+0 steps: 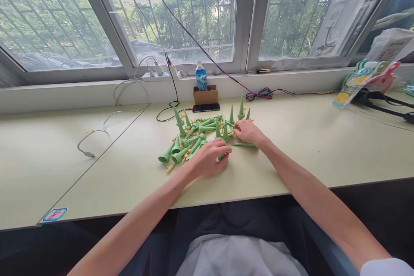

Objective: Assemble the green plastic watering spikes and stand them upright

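My left hand (210, 157) is closed around a green plastic cone piece (221, 156), a little of which shows between thumb and fingers. At the right side of the pile, my right hand (248, 132) has its fingers curled downward; what is in them is hidden. The pile holds several green plastic plant watering spikes (208, 128), hollow cones with small yellow valve tubes (170, 168). Some lie on their sides and some stand point up, such as the tall spike (241, 108) behind my right hand. A single spike (243, 144) lies flat just below that hand.
Behind the pile are a dark phone (206, 108), a small cardboard box (205, 95) and a blue-labelled bottle (201, 76). Cables (260, 93) run along the sill. A white cable (89, 154) lies at left. Bags and a pink item (384, 78) sit at far right.
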`<state>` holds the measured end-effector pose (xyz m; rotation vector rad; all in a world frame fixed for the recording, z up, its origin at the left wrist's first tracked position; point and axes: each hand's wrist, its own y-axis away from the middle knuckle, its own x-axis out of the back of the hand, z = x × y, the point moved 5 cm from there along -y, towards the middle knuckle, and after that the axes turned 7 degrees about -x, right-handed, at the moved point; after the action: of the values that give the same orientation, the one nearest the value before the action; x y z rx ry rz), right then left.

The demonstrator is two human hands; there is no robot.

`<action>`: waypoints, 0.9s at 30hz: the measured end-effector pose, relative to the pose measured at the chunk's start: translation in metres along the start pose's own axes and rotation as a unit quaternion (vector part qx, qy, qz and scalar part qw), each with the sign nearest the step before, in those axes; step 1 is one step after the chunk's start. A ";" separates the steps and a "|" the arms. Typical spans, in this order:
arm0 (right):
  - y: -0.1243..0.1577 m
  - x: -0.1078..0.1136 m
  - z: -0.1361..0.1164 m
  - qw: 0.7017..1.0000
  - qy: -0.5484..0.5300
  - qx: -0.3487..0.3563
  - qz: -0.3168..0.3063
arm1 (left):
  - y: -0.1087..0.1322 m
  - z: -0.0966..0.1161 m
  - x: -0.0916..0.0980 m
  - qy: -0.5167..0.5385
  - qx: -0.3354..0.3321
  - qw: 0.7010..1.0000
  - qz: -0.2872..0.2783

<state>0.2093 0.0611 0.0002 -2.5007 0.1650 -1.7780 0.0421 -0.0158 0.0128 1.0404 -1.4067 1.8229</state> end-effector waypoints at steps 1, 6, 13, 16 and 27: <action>0.000 -0.001 0.000 1.000 0.002 0.000 -0.005 | 0.000 0.000 0.000 0.000 0.001 1.000 0.001; -0.001 -0.004 0.001 1.000 0.010 -0.004 -0.019 | -0.002 0.001 0.000 -0.002 -0.005 1.000 -0.002; -0.001 -0.003 0.003 1.000 0.009 -0.011 -0.021 | -0.002 0.002 0.002 -0.003 -0.002 1.000 -0.005; 0.000 0.000 0.003 1.000 0.008 -0.013 -0.019 | -0.001 0.001 0.001 -0.003 0.004 1.000 -0.003; 0.000 0.005 0.005 1.000 0.003 -0.012 -0.008 | 0.000 0.001 0.002 -0.009 0.004 1.000 0.000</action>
<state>0.2161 0.0602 0.0030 -2.5199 0.1665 -1.8014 0.0416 -0.0168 0.0149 1.0629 -1.4118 1.8250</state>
